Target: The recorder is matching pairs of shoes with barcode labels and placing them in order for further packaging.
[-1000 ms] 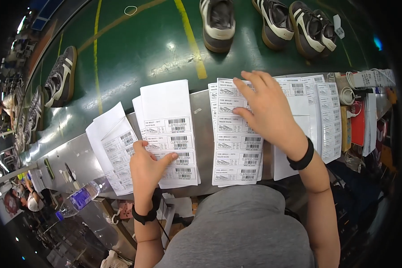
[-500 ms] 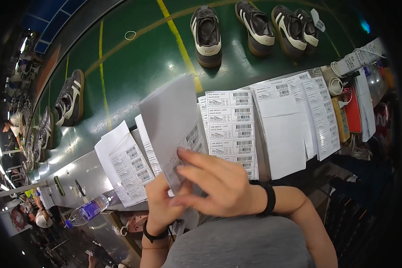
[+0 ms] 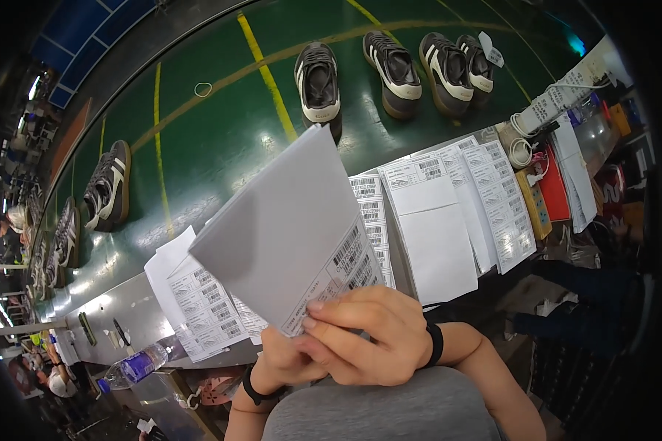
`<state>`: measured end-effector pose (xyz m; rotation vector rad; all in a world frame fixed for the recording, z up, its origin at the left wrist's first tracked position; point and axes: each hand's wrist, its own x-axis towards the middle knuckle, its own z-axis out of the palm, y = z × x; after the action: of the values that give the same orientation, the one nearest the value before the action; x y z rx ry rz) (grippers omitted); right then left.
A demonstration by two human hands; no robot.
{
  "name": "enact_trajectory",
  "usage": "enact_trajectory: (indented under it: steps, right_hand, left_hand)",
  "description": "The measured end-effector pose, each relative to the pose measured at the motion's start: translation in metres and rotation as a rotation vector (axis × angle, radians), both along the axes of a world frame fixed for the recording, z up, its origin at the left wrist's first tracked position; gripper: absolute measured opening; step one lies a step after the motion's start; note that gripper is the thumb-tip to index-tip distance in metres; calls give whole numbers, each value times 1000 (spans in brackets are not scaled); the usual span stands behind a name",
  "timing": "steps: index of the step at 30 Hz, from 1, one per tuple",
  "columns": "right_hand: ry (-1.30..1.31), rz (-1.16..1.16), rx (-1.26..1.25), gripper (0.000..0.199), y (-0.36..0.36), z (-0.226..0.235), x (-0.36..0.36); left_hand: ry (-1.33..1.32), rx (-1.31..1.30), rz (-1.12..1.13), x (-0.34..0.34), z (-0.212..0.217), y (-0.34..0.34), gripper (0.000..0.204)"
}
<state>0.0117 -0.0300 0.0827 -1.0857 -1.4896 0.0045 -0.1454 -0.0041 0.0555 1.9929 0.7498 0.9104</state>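
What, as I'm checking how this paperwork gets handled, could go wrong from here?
The label sheets are held at their lower end by the left hand and right hand, so their upper part might flop. The right hand's fingers touch the printed end, which could crease. The printed sheets on the right overlap other paper, so a knock might mix them.

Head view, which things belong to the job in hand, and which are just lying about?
In the job, apparently:
Held label sheets, in the left hand and right hand
Laid-out label sheets

Seemingly lying about:
Plastic bottle
Thin pale loop
Coiled white cable
Striped shoes, untouched, perhaps related
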Motion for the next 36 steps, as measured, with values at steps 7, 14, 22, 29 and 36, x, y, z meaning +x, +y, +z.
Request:
enact_trajectory:
  steps: [7,14,22,29,36]
  right_hand:
    - [670,-97,-149,16,-1,-27,45]
    - [952,-333,-123,23,-26,-41,99]
    - [-122,-174,-181,21,-35,-42,69]
    - [-327,3,-230,49,-26,-21,65]
    - [299,26,-889,28,-28,-2,143]
  left_hand:
    - [-101,-254,213,5,15,4,5]
    - [-52,-619,491,-80,-40,37,33]
    - [578,12,100,-9,32,36,56]
    - [-3,-580,-349,42,20,51,41]
    - [92,-574,-421,37,13,58,63]
